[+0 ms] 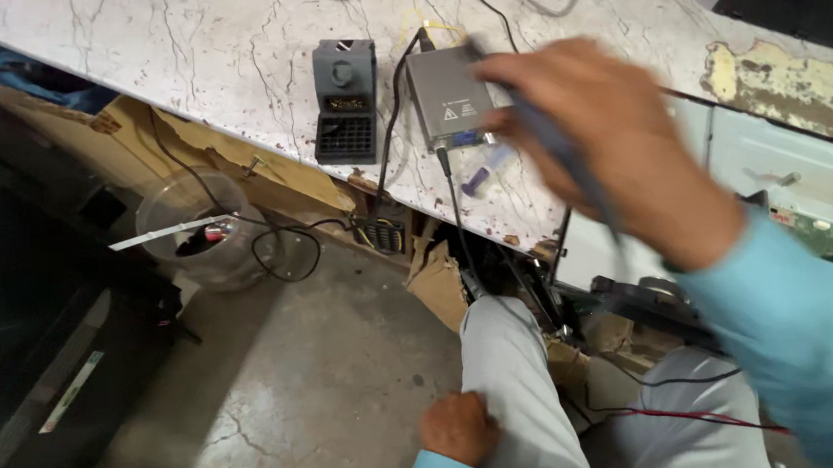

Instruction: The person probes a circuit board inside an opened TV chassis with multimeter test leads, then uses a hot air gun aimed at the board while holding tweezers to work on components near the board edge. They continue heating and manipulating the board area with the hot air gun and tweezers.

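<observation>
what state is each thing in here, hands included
right hand: raised over the bench, gripping a pen-like tool, blurred
pen-like tool: held, tip pointing down
left hand: resting on the knee, holding nothing
grey box: lying flat, cable attached
dark unit: display lit
clear tub: open

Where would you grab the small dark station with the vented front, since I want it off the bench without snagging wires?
Judging by its pose, take the dark station by its two long flanks, coming from above. It stands alone on the marble bench, with a cable close along its right side.
</observation>
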### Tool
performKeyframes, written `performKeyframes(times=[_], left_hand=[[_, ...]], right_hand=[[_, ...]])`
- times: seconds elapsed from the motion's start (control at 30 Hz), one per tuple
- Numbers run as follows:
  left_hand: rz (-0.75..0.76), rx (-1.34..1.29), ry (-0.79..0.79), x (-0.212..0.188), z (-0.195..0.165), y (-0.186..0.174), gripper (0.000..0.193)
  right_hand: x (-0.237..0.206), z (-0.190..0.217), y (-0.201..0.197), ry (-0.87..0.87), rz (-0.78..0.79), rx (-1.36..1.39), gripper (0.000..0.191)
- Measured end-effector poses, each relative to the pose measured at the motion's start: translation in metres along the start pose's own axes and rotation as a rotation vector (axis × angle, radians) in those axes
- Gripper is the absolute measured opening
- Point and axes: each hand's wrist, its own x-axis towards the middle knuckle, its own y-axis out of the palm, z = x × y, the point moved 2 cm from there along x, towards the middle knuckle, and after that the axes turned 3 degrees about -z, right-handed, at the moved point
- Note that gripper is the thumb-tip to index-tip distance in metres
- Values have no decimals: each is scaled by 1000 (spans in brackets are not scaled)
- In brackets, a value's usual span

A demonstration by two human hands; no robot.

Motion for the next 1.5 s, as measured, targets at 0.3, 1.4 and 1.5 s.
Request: performKeyframes(times=[0.3, 1.4, 1.5], left_hand=[[212, -100, -13, 6, 12, -14, 39], [334, -90, 74, 4, -4, -28, 49], [315, -117, 69, 9, 2, -13, 50]], right_hand=[[56, -23, 156, 156, 52, 81, 21], [52, -32, 227, 300, 105, 90, 24], [55, -30, 226, 283, 102, 55, 15]])
